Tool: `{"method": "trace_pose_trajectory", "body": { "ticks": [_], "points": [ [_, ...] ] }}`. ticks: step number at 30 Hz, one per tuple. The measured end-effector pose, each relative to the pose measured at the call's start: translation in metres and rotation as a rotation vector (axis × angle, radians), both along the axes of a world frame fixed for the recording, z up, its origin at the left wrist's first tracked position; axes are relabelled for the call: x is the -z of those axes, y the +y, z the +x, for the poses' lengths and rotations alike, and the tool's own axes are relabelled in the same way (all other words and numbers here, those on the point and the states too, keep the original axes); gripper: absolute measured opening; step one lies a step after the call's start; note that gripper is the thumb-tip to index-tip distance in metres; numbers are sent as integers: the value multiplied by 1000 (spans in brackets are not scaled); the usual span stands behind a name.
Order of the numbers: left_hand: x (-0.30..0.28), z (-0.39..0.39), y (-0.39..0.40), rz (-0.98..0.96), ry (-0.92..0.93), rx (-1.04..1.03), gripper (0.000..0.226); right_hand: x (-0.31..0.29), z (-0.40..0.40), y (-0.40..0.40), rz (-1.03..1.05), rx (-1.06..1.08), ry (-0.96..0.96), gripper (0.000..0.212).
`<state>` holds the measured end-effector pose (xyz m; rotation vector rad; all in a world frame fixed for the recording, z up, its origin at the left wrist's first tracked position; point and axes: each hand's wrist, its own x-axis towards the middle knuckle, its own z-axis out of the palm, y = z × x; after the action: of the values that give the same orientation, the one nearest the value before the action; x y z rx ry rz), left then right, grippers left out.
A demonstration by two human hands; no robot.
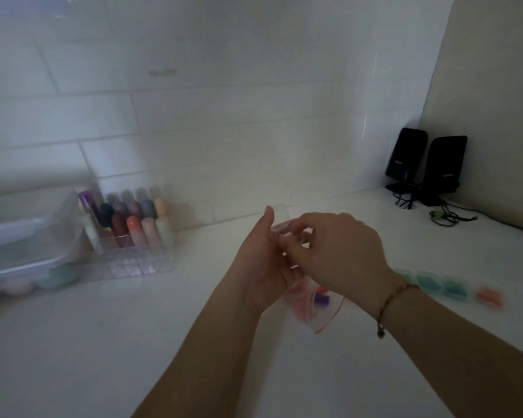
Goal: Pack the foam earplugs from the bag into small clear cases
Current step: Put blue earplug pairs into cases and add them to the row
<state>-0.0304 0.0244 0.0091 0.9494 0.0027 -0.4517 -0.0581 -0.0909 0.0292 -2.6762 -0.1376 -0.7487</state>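
My left hand (261, 260) holds a small clear case (281, 224) up above the white counter, thumb pointing up along its side. My right hand (332, 251) reaches over from the right, and its curled fingertips are at the case; what they pinch is blurred. Under both hands lies a clear zip bag (314, 309) with a red seal strip, holding purple and pink foam earplugs (322, 297). To the right, a row of small cases with teal earplugs (432, 283) sits on the counter, followed by one with orange earplugs (489, 295).
A clear acrylic organiser (133, 233) with coloured tubes stands at the back left beside a lidded plastic tub (27, 248). Two black speakers (426, 167) with cables occupy the back right corner. A tiled wall rises behind the counter.
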Motion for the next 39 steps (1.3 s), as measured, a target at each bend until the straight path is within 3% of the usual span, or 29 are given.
{"method": "trace_pose_trajectory", "body": {
  "ticks": [4,6,8,10,16,23,27,29,32,35,37,39],
  "points": [
    [1,9,5,-101,115,-63,51,1,-29,-24,172,25,-123,24],
    [4,14,8,-130,141,-108,52,7,-48,-37,116,24,19,20],
    [9,19,10,-130,149,-137,52,18,-57,-40,-78,2,260,17],
    [12,22,10,-127,151,-151,52,28,-53,-36,-150,-40,355,13],
    [20,26,12,-136,190,-152,53,47,-23,-13,-210,-39,249,31],
    [21,26,11,-113,204,-156,54,46,-15,-4,-290,-70,253,38],
    [20,26,11,-97,192,-154,55,46,-15,-5,-276,-100,254,24],
    [20,25,10,-89,192,-148,54,42,-15,-10,-174,-88,286,15],
    [20,25,9,-87,181,-150,54,43,-15,-13,-111,-98,335,33],
    [19,24,9,-83,179,-139,54,49,-16,-9,-155,-133,326,25],
    [18,23,9,-77,176,-147,54,48,-16,-2,-185,-138,316,36],
    [17,22,9,-73,170,-150,55,47,-13,3,-168,-107,294,26]
  ]
}}
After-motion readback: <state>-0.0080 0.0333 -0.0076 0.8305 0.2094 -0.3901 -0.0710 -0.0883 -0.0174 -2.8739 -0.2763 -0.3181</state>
